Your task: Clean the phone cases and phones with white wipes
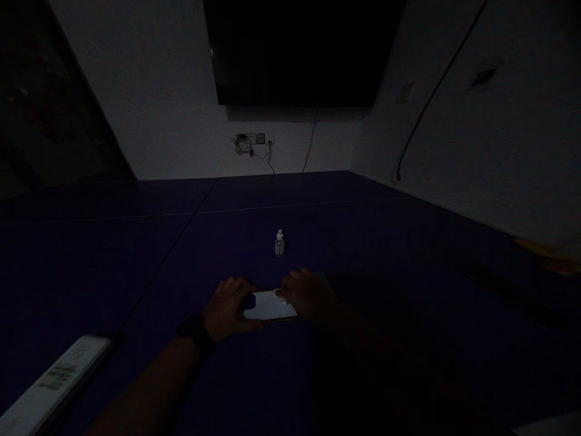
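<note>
A pale phone case lies lengthwise on the dark blue table, a dark rounded camera cutout at its left end. My left hand grips that left end, thumb along the near edge and fingers at the far edge. A dark watch band circles my left wrist. Over the right part of the case, my right hand is closed on a small crumpled white tissue and presses it to the surface. Beyond both hands, a small clear dropper bottle with a white cap stands upright. Dim light hides finer detail.
A white power strip lies at the front left. Seams cross the blue tabletop. At the back, a large dark screen hangs above wall sockets with loose cables. A dark long object lies dimly at the right.
</note>
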Action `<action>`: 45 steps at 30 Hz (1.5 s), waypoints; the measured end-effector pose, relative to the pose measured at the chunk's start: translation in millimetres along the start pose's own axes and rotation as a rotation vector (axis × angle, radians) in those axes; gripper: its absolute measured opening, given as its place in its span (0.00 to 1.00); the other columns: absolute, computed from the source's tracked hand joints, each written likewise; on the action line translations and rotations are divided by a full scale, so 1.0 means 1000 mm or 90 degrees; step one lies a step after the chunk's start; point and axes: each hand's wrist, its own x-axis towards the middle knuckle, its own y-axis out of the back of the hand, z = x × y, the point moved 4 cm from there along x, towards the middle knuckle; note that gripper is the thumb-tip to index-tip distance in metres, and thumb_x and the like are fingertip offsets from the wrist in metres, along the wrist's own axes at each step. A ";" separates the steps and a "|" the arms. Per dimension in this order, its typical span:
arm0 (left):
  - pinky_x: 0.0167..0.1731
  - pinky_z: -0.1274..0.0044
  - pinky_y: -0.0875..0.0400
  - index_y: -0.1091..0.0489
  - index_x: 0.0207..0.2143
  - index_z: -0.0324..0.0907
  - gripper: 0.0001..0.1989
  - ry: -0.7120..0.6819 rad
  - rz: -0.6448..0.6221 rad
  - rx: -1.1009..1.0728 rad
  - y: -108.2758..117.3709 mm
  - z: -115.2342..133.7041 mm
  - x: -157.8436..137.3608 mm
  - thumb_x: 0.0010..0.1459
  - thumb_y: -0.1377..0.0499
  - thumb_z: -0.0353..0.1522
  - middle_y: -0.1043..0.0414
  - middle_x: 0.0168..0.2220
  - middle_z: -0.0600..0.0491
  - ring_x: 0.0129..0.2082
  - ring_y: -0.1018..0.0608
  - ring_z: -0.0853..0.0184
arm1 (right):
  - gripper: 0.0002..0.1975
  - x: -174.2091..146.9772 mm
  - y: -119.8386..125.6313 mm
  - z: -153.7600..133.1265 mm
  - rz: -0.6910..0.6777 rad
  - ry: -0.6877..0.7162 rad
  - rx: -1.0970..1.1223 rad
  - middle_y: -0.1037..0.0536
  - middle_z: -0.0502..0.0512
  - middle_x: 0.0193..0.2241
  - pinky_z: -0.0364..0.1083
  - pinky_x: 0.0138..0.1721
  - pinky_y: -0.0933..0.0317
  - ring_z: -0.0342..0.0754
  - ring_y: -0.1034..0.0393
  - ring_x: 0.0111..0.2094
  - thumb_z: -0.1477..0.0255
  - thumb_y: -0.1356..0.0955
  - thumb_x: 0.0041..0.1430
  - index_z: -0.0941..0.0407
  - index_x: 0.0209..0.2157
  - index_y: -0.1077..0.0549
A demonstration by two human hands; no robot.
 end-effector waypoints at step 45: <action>0.43 0.64 0.37 0.30 0.54 0.48 0.36 0.027 -0.012 0.000 -0.002 -0.001 0.000 0.47 0.32 0.56 0.30 0.45 0.49 0.44 0.30 0.53 | 0.10 -0.002 0.005 -0.005 -0.033 -0.028 -0.010 0.25 0.58 0.38 0.47 0.38 0.44 0.50 0.35 0.40 0.74 0.36 0.69 0.57 0.39 0.22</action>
